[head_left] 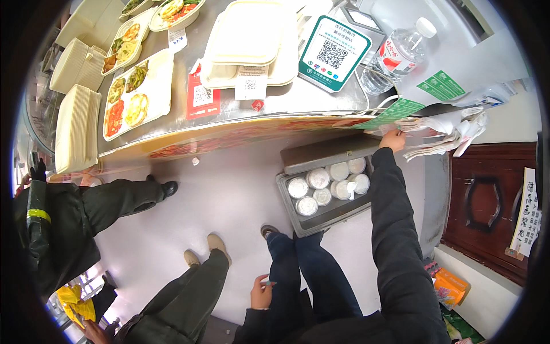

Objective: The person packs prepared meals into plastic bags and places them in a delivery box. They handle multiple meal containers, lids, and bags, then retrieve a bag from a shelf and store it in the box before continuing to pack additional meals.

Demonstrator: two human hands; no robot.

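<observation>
My right hand [393, 139] is stretched out to the counter's right end. Its fingers pinch the edge of a bunch of white plastic bags [447, 131] hanging there. Low beside my thigh, my left hand [261, 293] hangs with loosely bent fingers and appears to hold nothing. Below my right forearm a dark foam box [318, 221] stands on the floor with its lid [331, 154] tipped up against the counter side. Several round lidded tubs [319, 178] sit inside the box, and a small white piece [351, 189] lies on them.
On the metal counter [172, 101] are filled meal trays [137, 94], stacked empty trays [77, 129], closed containers [245, 34], a payment-code stand [335, 53] and a water bottle [397, 56]. People stand at left, one in dark trousers [184, 296]. A dark red door [490, 202] is at right.
</observation>
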